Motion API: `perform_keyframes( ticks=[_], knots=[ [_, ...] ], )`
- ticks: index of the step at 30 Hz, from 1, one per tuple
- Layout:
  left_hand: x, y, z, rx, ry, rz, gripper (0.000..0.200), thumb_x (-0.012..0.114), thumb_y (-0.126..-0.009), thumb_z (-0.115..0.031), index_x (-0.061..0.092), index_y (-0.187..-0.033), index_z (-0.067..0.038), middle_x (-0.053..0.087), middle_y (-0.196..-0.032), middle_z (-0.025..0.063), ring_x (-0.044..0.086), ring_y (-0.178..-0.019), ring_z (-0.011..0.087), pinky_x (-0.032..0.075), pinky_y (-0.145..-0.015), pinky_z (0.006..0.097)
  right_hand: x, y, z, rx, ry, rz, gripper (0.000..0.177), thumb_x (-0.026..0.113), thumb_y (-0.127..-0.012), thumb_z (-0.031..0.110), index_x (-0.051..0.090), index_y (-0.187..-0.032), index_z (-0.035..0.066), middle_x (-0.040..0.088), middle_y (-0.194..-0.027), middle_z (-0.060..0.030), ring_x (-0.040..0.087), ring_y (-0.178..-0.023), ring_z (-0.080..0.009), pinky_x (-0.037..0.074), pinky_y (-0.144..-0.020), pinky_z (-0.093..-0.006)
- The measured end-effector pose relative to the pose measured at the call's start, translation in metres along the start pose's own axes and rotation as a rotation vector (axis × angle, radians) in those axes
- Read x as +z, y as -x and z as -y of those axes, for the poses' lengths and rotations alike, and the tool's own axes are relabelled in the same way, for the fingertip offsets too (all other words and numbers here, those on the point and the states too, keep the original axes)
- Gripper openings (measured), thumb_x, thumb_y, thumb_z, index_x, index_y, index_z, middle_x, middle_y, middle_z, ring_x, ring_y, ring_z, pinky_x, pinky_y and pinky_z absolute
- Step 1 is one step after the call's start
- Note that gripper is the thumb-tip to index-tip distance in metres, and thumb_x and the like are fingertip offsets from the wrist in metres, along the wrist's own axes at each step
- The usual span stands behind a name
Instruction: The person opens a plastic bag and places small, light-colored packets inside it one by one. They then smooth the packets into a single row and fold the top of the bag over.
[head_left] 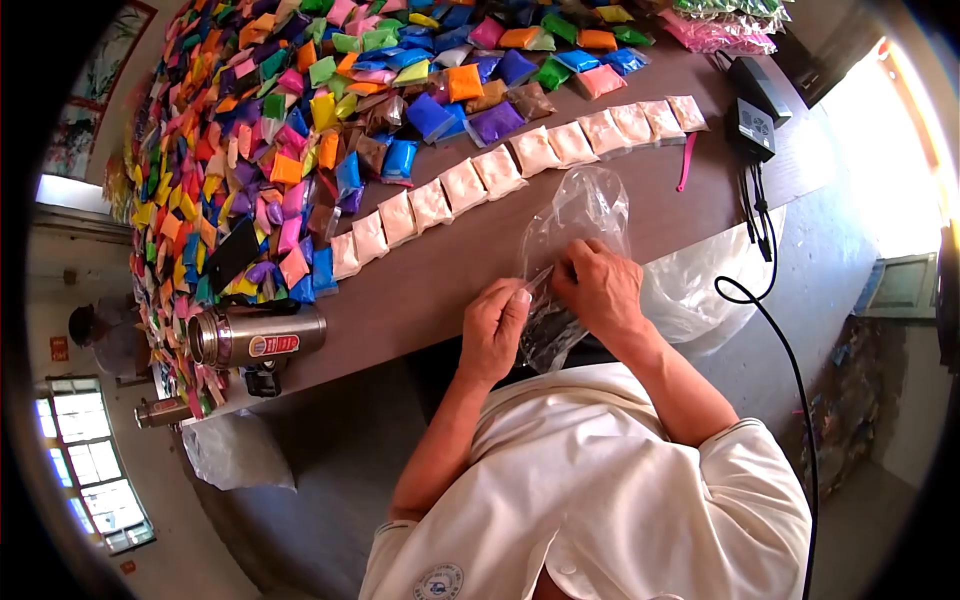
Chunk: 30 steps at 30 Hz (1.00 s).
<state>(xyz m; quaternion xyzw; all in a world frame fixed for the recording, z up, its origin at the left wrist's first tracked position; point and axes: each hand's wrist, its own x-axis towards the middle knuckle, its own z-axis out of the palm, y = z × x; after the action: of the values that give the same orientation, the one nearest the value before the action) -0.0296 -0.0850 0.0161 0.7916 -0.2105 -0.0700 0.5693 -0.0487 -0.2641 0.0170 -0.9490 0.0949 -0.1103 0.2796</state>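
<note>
A clear plastic bag is stretched between my two hands at the table's front edge, its top part lying over the tabletop. My left hand pinches the left side of the bag, thumb against fingers. On the other side, my right hand grips the plastic with bent fingers. Nothing can be made out inside the bag. Just beyond it, a curved row of small pale pink packets lies side by side on the brown table.
A big heap of colourful packets covers the table's far left. A steel thermos lies at the left edge. At the right are a black power adapter with a hanging cable, a pink strip and a large clear bag below.
</note>
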Motion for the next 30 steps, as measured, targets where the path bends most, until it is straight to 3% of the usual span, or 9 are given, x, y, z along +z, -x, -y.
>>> perform_keyframes(
  ticks=[5,9,18,20,21,23,27,29,30],
  knots=[
    [-0.002,0.001,0.0,-0.045,0.085,-0.021,0.023,0.054,-0.101,-0.015,0.062,-0.098,0.007,0.065,-0.092,0.0156,0.062,-0.079,0.0266,0.05,-0.073,0.0331,-0.016,0.001,-0.011,-0.081,-0.308,0.041,0.02,0.07,-0.083,0.026,0.063,-0.083,0.007,0.064,-0.083,-0.0101,0.065,-0.075,-0.0345,0.05,-0.066,-0.0459],
    [0.003,0.002,0.001,-0.008,0.031,-0.046,0.023,0.054,-0.1,-0.015,0.063,-0.098,0.006,0.066,-0.093,0.0162,0.063,-0.08,0.0286,0.05,-0.074,0.0342,-0.021,0.003,0.004,-0.042,-0.159,0.14,0.021,0.072,-0.081,0.027,0.064,-0.082,0.007,0.064,-0.083,-0.0095,0.065,-0.075,-0.0339,0.05,-0.066,-0.0454],
    [0.003,0.001,0.0,0.037,-0.029,-0.081,0.021,0.054,-0.1,-0.012,0.062,-0.092,0.006,0.065,-0.094,0.0179,0.063,-0.084,0.0329,0.051,-0.077,0.0363,-0.008,0.006,-0.001,-0.027,-0.026,-0.033,0.021,0.071,-0.082,0.025,0.065,-0.082,0.005,0.065,-0.082,-0.0117,0.065,-0.074,-0.0347,0.05,-0.063,-0.0455],
    [-0.003,0.003,-0.004,-0.048,-0.031,0.009,0.02,0.056,-0.098,-0.011,0.061,-0.09,0.006,0.065,-0.093,0.018,0.063,-0.084,0.0335,0.051,-0.078,0.0362,-0.023,0.01,-0.003,0.022,-0.378,0.041,0.023,0.07,-0.087,0.027,0.067,-0.087,0.004,0.066,-0.079,-0.0139,0.065,-0.068,-0.0319,0.05,-0.062,-0.0414],
    [-0.001,0.004,-0.001,-0.052,-0.029,0.01,0.02,0.056,-0.098,-0.011,0.061,-0.09,0.006,0.065,-0.093,0.018,0.063,-0.084,0.0335,0.051,-0.078,0.0362,-0.031,0.01,-0.001,0.025,-0.378,0.045,0.023,0.07,-0.087,0.027,0.067,-0.087,0.004,0.066,-0.079,-0.0139,0.065,-0.068,-0.0319,0.05,-0.062,-0.0414],
    [0.005,0.003,0.008,0.097,-0.066,-0.048,0.015,0.058,-0.096,-0.008,0.062,-0.088,0.005,0.064,-0.088,0.0156,0.063,-0.082,0.0336,0.052,-0.081,0.038,-0.046,0.009,0.002,0.159,-0.533,0.295,0.035,0.071,-0.09,0.035,0.067,-0.092,0.001,0.066,-0.074,-0.0136,0.065,-0.065,-0.0248,0.051,-0.063,-0.0365],
    [0.008,-0.002,-0.008,0.319,-0.223,-0.057,0.005,0.062,-0.089,-0.004,0.064,-0.088,0.0,0.063,-0.084,0.0097,0.062,-0.075,0.0279,0.051,-0.085,0.0388,-0.036,0.015,0.005,0.212,-0.687,0.286,0.048,0.072,-0.09,0.044,0.064,-0.097,-0.002,0.066,-0.077,-0.0126,0.064,-0.07,-0.019,0.052,-0.067,-0.0332],
    [0.014,-0.002,-0.024,0.405,-0.345,0.072,0.01,0.068,-0.08,-0.003,0.067,-0.089,-0.004,0.065,-0.087,0.008,0.062,-0.079,0.0311,0.047,-0.097,0.047,-0.035,0.02,0.005,0.221,-0.766,0.239,0.054,0.074,-0.088,0.047,0.061,-0.101,-0.004,0.067,-0.082,-0.0132,0.066,-0.078,-0.019,0.052,-0.071,-0.0318],
    [0.019,-0.002,-0.027,0.407,-0.353,0.098,0.016,0.072,-0.075,-0.004,0.068,-0.09,-0.007,0.065,-0.089,0.0067,0.063,-0.084,0.0286,0.045,-0.098,0.0484,-0.037,0.023,0.004,0.214,-0.778,0.25,0.048,0.073,-0.089,0.041,0.059,-0.102,-0.003,0.068,-0.089,-0.0124,0.065,-0.08,-0.0178,0.052,-0.071,-0.0314]
  ],
)
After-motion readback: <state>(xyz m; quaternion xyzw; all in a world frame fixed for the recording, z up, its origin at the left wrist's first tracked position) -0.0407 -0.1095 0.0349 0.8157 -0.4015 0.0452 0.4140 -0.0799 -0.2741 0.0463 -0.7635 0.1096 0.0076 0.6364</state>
